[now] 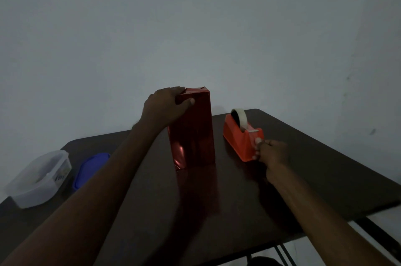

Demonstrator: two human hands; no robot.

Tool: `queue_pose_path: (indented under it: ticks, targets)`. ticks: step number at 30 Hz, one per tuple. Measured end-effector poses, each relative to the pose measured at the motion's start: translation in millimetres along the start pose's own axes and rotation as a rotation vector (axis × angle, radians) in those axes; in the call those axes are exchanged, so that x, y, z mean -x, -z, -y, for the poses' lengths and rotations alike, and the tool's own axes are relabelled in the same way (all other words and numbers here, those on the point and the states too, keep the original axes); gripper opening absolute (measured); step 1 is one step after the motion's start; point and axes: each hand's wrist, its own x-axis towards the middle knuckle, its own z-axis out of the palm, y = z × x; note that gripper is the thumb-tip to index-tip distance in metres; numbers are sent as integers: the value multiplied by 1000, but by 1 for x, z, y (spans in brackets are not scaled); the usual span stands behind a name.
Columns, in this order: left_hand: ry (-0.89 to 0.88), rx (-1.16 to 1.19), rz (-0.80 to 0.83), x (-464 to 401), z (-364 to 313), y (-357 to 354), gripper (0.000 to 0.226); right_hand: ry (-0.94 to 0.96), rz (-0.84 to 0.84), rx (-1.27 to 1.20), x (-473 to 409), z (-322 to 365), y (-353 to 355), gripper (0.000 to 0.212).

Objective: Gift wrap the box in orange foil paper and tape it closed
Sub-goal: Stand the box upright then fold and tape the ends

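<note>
**Box upright, hands on box and dispenser**

The foil-wrapped box (191, 129) stands upright on the dark table (303, 170). The left hand (165, 106) grips the box's top left edge, thumb across its front. Just right of the box sits the orange tape dispenser (242, 135); the right hand (271, 153) pinches at its near end. Well left of the box lie a blue lid (91, 168) and a clear plastic container (39, 179).

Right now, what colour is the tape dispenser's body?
Orange; the tape dispenser shows best in the head view, beside the right hand.
</note>
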Motion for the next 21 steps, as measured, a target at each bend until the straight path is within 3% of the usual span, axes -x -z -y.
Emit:
queue_pose_path:
  ticks: [12, 21]
  targets:
    - [-12, -22, -5, 2, 0, 2, 57, -222, 69, -232, -4, 1, -3, 8]
    - [-14, -26, -17, 2, 2, -1, 57, -233, 5, -262, -3, -9, -12, 11]
